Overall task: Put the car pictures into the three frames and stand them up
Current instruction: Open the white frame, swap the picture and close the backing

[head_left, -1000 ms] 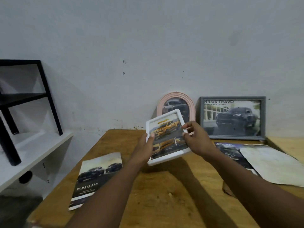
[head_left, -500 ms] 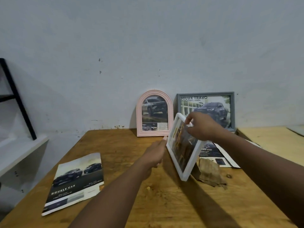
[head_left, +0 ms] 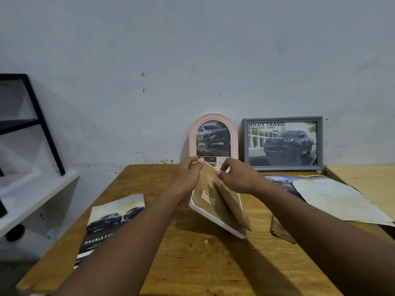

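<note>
Head view: dead centre, the white frame is tilted with its brown back facing the camera. The left hand pinches its top edge with curled fingers, and the right hand pinches right beside it. Just behind, the pink frame and grey frame stand on the table at the wall, car pictures in both. A brochure lies lower left.

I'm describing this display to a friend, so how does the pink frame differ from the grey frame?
The pink frame is arched, the grey frame rectangular. The pink frame stands taller than wide, the grey frame wider than tall. Both stand against the wall holding car pictures.
</note>
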Available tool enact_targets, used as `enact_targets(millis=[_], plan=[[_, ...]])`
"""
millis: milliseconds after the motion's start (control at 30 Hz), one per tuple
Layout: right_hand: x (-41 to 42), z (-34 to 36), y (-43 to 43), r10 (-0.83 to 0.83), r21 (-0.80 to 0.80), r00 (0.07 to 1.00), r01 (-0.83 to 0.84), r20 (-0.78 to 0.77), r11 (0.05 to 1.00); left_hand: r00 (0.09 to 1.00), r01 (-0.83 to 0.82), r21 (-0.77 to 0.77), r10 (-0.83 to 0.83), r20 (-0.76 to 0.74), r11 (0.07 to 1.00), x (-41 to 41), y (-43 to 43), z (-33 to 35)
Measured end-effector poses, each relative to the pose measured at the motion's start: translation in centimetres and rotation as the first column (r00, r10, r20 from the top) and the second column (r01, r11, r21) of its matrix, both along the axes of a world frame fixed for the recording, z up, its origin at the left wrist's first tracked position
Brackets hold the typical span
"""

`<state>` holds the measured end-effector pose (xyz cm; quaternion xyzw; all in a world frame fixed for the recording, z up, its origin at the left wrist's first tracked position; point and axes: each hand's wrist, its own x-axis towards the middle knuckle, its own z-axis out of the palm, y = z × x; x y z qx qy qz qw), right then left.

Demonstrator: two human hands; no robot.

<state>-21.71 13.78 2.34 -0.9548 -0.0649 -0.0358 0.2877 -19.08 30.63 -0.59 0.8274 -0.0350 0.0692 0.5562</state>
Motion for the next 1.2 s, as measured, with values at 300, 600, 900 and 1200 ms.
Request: enact_targets(millis=[300,600,900,1200], plan=[[-0.5,-9.5,-3.4,-0.156,-0.144,0.987,0.151,-0.026,0.978,0.992,0.057,0.181,-0.035,-0.124,0.982,-2.0,0.9,-6.8],[1.6,-10.2,-3.5,-0.153,-0.249,0.988,0.152,0.014,0.957,0.998,-0.011,0.569,-0.028,0.060,0.822,-0.6,-0.8,-8.4],[4.6,-11.4,-2.2,-0.173,-0.286,0.983,0.183,0.060,0.941,0.995,0.099,0.611,-0.098,-0.035,0.786,0.3,-1.8,-10.2],[7.2,-11.3,-2.7,-0.281,-0.275,0.957,0.290,0.071,0.917,0.994,0.109,0.685,-0.092,-0.061,0.720,0.5,-2.1,-10.1]])
